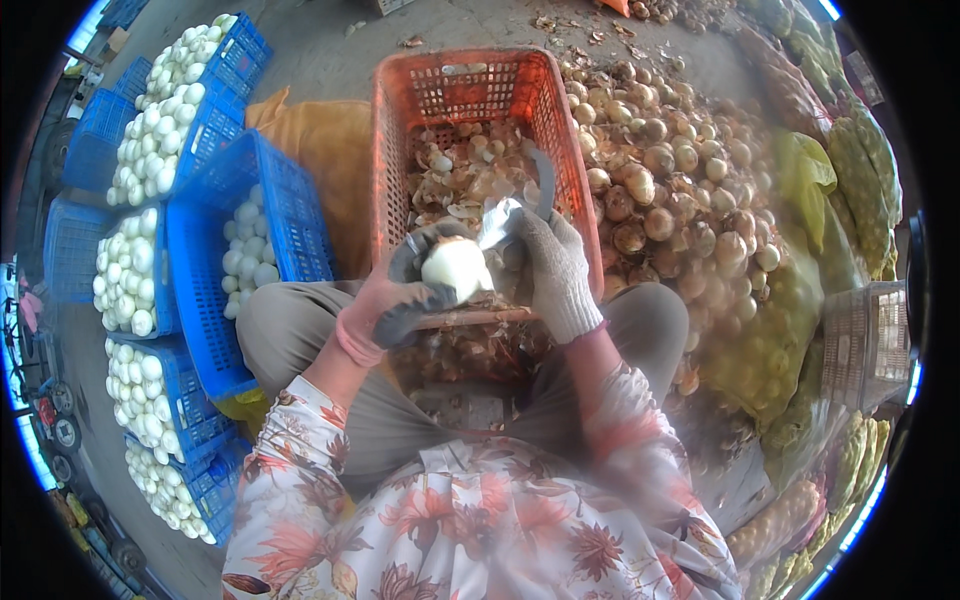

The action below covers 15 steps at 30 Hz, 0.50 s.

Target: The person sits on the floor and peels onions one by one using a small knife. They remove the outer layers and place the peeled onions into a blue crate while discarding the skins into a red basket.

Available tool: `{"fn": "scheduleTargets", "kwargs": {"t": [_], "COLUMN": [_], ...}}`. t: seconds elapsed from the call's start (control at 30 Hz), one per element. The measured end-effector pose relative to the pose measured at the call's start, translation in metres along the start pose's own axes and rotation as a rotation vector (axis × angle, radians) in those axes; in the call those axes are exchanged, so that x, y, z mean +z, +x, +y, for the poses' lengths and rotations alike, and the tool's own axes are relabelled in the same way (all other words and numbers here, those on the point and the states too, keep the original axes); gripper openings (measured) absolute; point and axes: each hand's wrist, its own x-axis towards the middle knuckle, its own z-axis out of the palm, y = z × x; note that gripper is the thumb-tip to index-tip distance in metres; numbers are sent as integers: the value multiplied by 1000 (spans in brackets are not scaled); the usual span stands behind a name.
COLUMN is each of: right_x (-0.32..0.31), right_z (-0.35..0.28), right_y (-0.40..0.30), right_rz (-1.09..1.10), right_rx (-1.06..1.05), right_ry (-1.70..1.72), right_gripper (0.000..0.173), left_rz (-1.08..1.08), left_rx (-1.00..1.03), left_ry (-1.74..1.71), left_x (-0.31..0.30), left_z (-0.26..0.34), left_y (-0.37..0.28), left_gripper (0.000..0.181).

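A mostly white, peeled onion (454, 270) sits in my left hand (401, 281), whose dark-coated glove wraps around it, with a bit of brown at its top. My right hand (551, 255), in a pale knit glove, is closed around a curved grey tool (543, 180) that sticks up past the fingers. By its fingertips is a bright white piece (499, 223); whether it is peel or blade I cannot tell. Both hands are over the near end of an orange plastic crate (382, 150), which holds loose onion skins (450, 176) and a few small onions.
On the left, a blue crate (202, 262) is partly filled with peeled onions (247, 247); several more full blue crates (176, 420) stand beyond. A heap of unpeeled onions (660, 187) lies right. Mesh sacks (862, 165) and a grey crate (862, 345) line the far right.
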Motion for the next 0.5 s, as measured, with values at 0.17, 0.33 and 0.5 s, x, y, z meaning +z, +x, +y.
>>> {"fn": "scheduleTargets", "kwargs": {"t": [0.17, 0.33, 0.5], "right_x": [5, 12, 4], "right_z": [-11, -6, -8], "right_y": [-30, -43, -30], "right_rz": [46, -171, -69], "right_rx": [-447, -511, -358], "right_ry": [-614, -762, -911], "right_gripper": [24, 24, 14], "left_rz": [133, 161, 47], "left_rx": [86, 48, 46], "left_ry": [68, 122, 135], "left_x": [-7, -11, -5], "left_z": [3, -4, -3], "left_y": [1, 1, 0], "left_gripper": [58, 59, 71]}}
